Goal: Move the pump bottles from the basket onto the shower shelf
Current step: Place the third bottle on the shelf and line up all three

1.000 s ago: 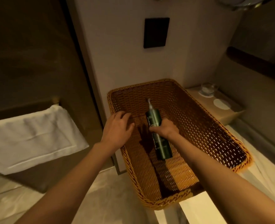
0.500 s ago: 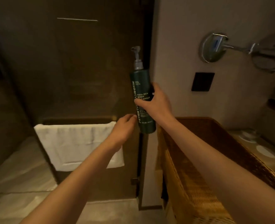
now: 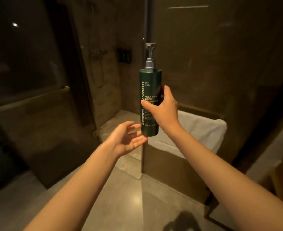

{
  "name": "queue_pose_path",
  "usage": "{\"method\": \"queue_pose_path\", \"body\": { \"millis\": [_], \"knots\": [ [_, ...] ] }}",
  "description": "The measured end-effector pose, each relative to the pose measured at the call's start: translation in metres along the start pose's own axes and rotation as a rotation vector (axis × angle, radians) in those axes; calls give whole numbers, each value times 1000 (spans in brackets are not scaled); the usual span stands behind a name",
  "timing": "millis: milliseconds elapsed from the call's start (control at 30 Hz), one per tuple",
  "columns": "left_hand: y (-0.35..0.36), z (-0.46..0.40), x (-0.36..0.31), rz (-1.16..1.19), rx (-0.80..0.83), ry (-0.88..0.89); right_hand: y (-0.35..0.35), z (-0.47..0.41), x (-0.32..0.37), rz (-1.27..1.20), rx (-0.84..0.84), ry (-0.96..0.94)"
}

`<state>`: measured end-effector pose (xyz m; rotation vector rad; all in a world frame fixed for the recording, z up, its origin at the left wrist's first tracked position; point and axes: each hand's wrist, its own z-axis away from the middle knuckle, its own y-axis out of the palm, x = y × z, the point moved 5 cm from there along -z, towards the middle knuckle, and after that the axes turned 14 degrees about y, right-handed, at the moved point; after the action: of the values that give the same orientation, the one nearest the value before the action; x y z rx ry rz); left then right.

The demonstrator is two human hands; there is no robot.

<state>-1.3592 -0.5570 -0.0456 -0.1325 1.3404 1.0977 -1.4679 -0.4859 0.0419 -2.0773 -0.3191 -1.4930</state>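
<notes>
A dark green pump bottle (image 3: 149,84) with a grey pump head stands upright in the air at the centre of the view. My right hand (image 3: 162,110) is shut around its lower half. My left hand (image 3: 129,139) is open, palm up, just below and left of the bottle's base, its fingertips close to the base. Deep inside the shower, a dark wall shelf (image 3: 124,55) holds what look like small dark bottles. The basket is out of view.
A glass shower door (image 3: 37,97) with a bar handle stands at the left. A white towel (image 3: 200,132) hangs over a rail on the glass panel at the right. Pale stone floor (image 3: 129,189) lies below, running into the shower opening.
My right hand lifted the bottle out of the basket and carried it upright. The view swung left toward the shower, so the basket left the frame. My left hand turned palm up under the bottle.
</notes>
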Motion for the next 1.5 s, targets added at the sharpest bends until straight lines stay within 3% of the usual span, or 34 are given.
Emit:
{"method": "queue_pose_path", "body": {
  "millis": [200, 567, 1033, 1300, 1500],
  "knots": [
    [-114, 15, -35, 278, -219, 17, 120, 16, 23, -80, 185, -54],
    [-196, -35, -109, 441, -385, 195, 245, -40, 52, -137, 304, -147],
    [-172, -294, -236, 413, -323, 268, 329, -314, 50, -168, 294, -164],
    [-186, -418, -262, 417, -358, 202, 392, -426, 8, -135, 270, -86],
    [-208, -526, -324, 391, -300, 211, 445, -520, 11, -168, 191, -62]
  ]
}}
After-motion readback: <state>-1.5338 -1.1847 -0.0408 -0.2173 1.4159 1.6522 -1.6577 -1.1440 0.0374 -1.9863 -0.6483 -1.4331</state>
